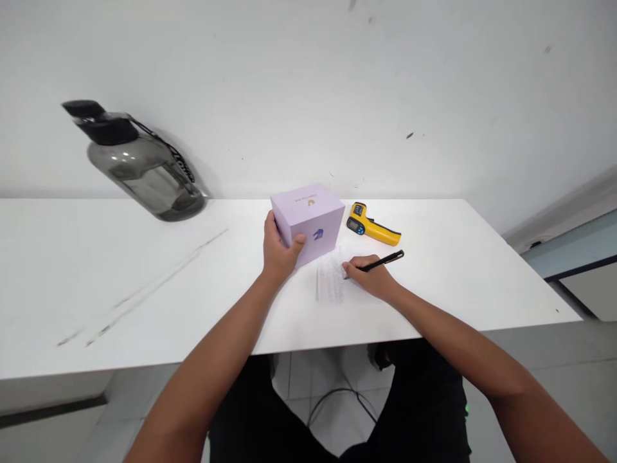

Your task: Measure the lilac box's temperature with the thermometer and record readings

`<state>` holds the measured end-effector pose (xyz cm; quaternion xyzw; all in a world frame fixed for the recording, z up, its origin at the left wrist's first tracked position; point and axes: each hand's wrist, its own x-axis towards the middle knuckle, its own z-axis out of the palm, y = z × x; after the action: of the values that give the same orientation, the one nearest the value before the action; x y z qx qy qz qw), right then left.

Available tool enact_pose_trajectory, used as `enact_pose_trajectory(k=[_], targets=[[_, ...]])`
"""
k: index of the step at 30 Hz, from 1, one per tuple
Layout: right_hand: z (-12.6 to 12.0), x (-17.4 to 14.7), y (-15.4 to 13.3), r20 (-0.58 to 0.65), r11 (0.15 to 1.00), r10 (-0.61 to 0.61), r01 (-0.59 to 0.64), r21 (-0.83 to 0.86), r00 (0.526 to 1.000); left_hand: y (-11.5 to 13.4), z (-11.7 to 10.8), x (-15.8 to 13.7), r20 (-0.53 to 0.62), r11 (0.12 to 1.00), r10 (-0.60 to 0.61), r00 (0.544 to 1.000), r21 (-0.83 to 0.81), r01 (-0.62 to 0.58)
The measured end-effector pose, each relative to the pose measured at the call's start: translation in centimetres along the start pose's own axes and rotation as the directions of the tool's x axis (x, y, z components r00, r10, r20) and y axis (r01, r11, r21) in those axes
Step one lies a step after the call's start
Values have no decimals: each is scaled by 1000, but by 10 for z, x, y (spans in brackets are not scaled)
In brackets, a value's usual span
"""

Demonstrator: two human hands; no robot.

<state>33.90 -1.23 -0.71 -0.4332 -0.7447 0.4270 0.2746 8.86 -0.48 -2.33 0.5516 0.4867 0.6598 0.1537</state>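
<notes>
My left hand (280, 247) grips the left side of a lilac box (314, 225), its thumb on the front face and its fingers along the side. The box stands on the white table, with a small gold mark on top and a dark blue one on the front. A black pen (383, 261) is pinched in my right hand (370, 276), its tip down by a sheet of paper (330, 283). Faint writing covers part of the sheet, whose far edge lies against the box's base. Just behind my right hand rests a yellow infrared thermometer (376, 228).
A grey see-through bottle (152, 173) with a black lid stands at the back left near the wall (308, 96). The white table (159, 302) has dark streaks on its left part. Below its front edge, a cable (332, 392) lies on the tiled floor between my legs.
</notes>
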Motion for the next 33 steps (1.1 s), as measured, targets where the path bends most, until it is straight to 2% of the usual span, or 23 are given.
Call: enact_pose_trajectory(k=[6,12,19,26,30,33], targets=[[-2,-2,-2,-42,1000,-9,11,26,999,-3,4,-1,16,1000,9,1000,-25,-9],[-2,-3,-2,-42,1000,-17,17,3,999,-12,9,1,99,994,-4,995,-104,15],[-2,-2,-1,-31,1000,-12,11,-7,999,-13,8,2,109,994,8,994,-106,4],[-2,-3,-5,-87,1000,-14,14,3,996,-14,8,2,113,995,-3,994,-100,14],[-2,-3,-5,-43,1000,-30,30,9,999,-12,10,2,111,992,2,994,-125,12],[-4,-1,-4,-48,999,13,-11,45,999,-12,10,2,116,992,0,993,-128,15]])
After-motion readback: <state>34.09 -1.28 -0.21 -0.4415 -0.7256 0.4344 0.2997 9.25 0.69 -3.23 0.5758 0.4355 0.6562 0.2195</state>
